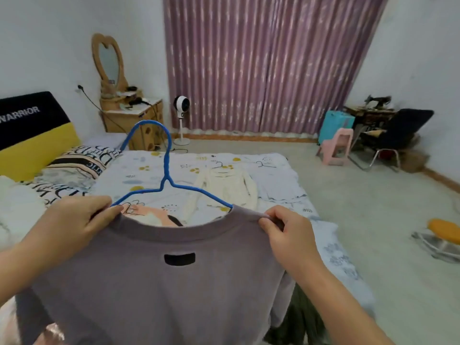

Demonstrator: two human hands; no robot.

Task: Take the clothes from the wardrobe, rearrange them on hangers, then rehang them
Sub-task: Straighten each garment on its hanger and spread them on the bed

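Note:
A mauve-grey top point(159, 290) with a black neck label hangs in front of me over the bed. A blue wire hanger point(166, 170) sticks up out of its neckline, hook upward. My left hand point(74, 220) grips the left shoulder of the top together with the hanger's left arm. My right hand point(286, 232) pinches the collar at the right shoulder, where the hanger's right arm slips under the fabric. A cream knit top point(229, 188) on a dark hanger lies flat on the bed beyond. A pink and black garment point(154, 216) shows through the neck opening.
The bed point(273, 175) has a patterned white sheet, with pillows and a black-and-yellow cushion point(32, 130) at the left. Behind stand a dresser with a heart mirror point(109, 61), a fan point(181, 105), purple curtains, a pink stool point(338, 148) and a black chair point(398, 135).

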